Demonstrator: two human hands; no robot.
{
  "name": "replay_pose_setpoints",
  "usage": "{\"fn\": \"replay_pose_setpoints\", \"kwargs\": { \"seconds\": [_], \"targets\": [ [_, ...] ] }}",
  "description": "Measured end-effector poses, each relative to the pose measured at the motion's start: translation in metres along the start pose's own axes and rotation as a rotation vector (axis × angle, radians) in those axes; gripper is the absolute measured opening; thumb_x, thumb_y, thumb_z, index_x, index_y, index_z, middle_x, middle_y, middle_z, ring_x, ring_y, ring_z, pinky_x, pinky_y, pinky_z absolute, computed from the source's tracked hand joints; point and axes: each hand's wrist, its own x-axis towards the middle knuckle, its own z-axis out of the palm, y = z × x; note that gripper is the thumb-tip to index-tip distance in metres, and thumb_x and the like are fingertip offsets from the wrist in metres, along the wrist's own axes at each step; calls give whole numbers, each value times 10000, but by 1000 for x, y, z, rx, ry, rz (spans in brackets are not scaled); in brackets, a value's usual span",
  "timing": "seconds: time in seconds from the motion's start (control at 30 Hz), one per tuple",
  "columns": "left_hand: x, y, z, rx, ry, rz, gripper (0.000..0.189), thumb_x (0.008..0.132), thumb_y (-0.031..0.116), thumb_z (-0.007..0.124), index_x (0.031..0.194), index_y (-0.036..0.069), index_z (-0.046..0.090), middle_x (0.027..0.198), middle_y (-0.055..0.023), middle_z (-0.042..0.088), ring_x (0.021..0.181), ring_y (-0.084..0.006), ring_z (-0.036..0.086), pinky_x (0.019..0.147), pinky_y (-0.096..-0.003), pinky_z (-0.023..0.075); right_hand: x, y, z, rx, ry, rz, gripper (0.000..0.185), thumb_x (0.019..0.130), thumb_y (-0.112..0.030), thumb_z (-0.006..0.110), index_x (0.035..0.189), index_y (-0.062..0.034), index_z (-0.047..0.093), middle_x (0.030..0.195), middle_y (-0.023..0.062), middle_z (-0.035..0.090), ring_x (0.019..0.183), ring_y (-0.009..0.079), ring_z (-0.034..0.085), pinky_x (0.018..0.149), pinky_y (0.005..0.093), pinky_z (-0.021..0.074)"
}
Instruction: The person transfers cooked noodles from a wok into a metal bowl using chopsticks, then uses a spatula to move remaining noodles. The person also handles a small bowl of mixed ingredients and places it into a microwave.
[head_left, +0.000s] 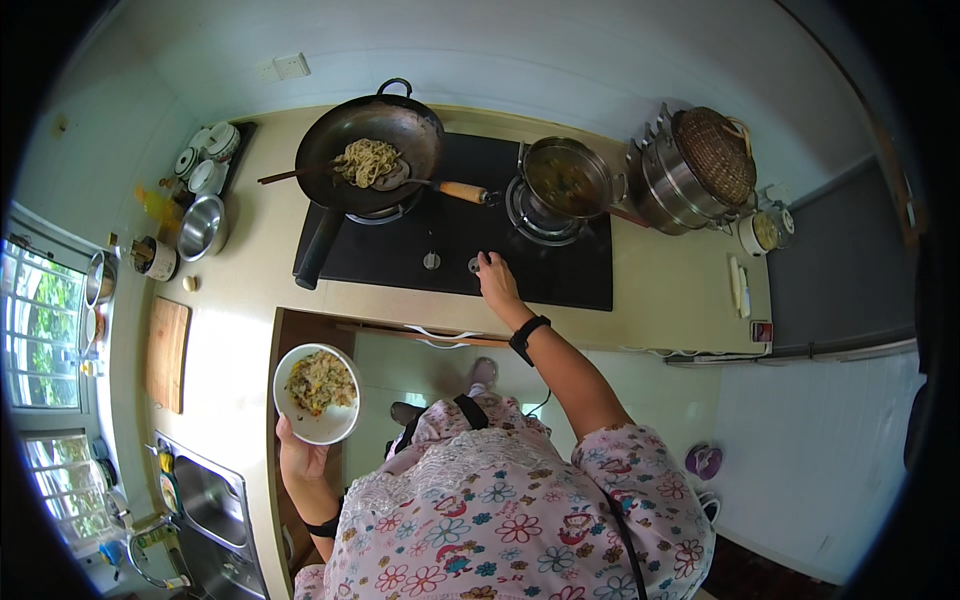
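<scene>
My left hand (304, 452) holds a white bowl (341, 427) of fried rice (321, 382) by its rim and side, in front of the counter edge. With my right hand (497, 280) I grip the right stove knob (473, 265), which my fingers partly cover. The left stove knob (431, 260) is untouched. On the left burner sits a wok (412, 124) with noodles (367, 162), chopsticks (279, 177) and a wooden-handled spatula (461, 192) in it. A steel pot (534, 169) of soup with greens stands on the right burner. Whether the flames are lit I cannot tell.
A steel steamer (667, 191) with a woven lid (712, 154) stands right of the black gas hob (555, 277). Leftward are a steel bowl (202, 229), lidded jars (202, 161) and a wooden cutting board (168, 352). The sink (210, 495) is at lower left. A drawer handle (442, 334) projects below the counter.
</scene>
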Motion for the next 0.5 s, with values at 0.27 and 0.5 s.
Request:
{"fn": "replay_pose_setpoints", "kwargs": {
  "seconds": [0.27, 0.5],
  "targets": [
    [-18, 18, -38, -56, 80, 75, 710, 822, 452, 654, 1321, 30, 377, 1221, -146, 535, 970, -261, 639, 641, -318, 618, 12, -11, 12, 6, -36, 43, 212, 818, -160, 654, 934, 16, 661, 870, 188, 616, 845, 333, 623, 730, 382, 531],
    [-30, 26, -46, -82, 106, 54, 721, 805, 449, 673, 1322, 38, 382, 1225, -163, 530, 953, -282, 646, 660, -341, 624, 17, -31, 9, -31, -43, 157, 174, 799, -197, 683, 770, -27, 704, 810, 193, 628, 744, 333, 641, 668, 387, 544]
  ]
}}
